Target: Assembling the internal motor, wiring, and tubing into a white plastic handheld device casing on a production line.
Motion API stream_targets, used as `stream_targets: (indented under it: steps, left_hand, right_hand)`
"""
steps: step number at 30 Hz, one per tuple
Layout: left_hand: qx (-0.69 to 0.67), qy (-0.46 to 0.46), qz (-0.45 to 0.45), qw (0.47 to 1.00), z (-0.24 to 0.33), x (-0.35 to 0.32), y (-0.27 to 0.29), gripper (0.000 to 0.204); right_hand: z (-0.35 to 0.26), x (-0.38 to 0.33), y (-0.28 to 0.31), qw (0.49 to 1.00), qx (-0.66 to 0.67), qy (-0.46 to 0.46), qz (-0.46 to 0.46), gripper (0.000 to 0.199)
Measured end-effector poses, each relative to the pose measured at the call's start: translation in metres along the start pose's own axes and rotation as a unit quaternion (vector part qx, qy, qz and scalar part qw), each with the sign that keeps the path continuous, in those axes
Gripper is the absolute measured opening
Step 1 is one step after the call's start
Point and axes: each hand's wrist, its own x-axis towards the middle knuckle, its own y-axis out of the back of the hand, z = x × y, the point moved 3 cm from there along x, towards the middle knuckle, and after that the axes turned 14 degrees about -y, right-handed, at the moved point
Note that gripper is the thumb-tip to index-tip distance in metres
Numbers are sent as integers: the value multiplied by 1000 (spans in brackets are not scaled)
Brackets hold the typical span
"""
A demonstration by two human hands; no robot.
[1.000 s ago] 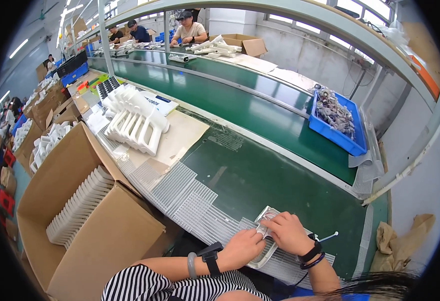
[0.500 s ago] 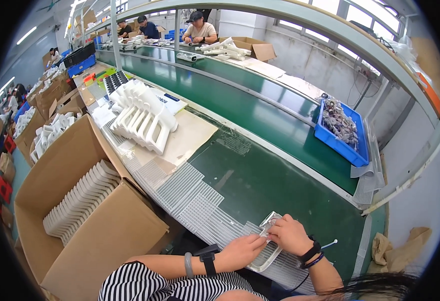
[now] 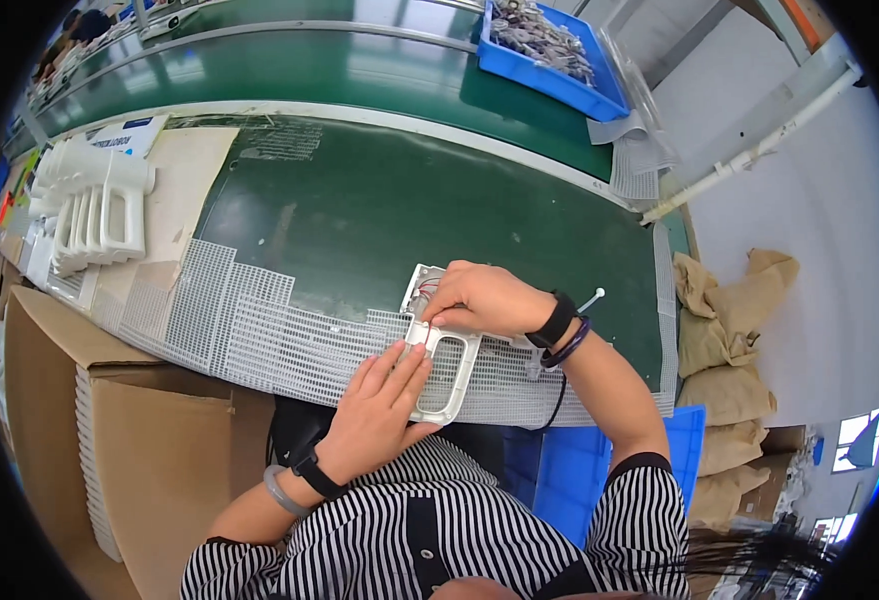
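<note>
A white plastic half-shell (image 3: 469,372) with a looped handle lies open side up at the bench's near edge. Thin red wires (image 3: 425,288) run inside its upper end. My left hand (image 3: 379,402) lies with fingers stretched over the left side of the handle, near its upper part. Bent over the upper end, my right hand (image 3: 489,300) has thumb and fingers pinched at a red wire, which shows just below the fingertips. The palm hides part of the shell.
Similar white shells (image 3: 99,215) are stacked at the left. An open cardboard box (image 3: 164,440) stands front left. Beyond the green bench (image 3: 359,200), a blue bin (image 3: 559,75) holds small parts. A thin rod (image 3: 591,300) sticks up near my right wrist. Brown sacks (image 3: 724,370) stand right.
My view has swung down and to the right. My left hand has gone from gripping the shell's side to lying spread over it. My right fingers now pinch at the wire.
</note>
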Motion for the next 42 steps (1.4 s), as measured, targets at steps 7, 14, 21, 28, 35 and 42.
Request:
stream_targets:
  steps: [7, 14, 21, 28, 35, 42]
  left_hand:
    - [-7, -62, 77, 995, -2, -6, 8, 56]
    - [-39, -39, 150, 987, -8, 14, 14, 24]
    - [19, 0, 95, 995, -2, 25, 2, 46]
    - [133, -20, 31, 990, -1, 31, 1, 52]
    - [60, -4, 14, 998, -6, 32, 1, 57]
    - [78, -1, 6, 997, -5, 35, 2, 55]
  right_hand:
    - [2, -3, -3, 1000, -7, -2, 11, 16]
    - [3, 4, -1, 999, -34, -3, 14, 14]
    - [2, 8, -4, 998, -50, -19, 21, 14]
    - [2, 10, -7, 996, -59, -14, 61, 7]
    - [0, 18, -7, 995, -72, -69, 4, 5]
    - [-11, 16, -3, 988, -122, -91, 36, 5]
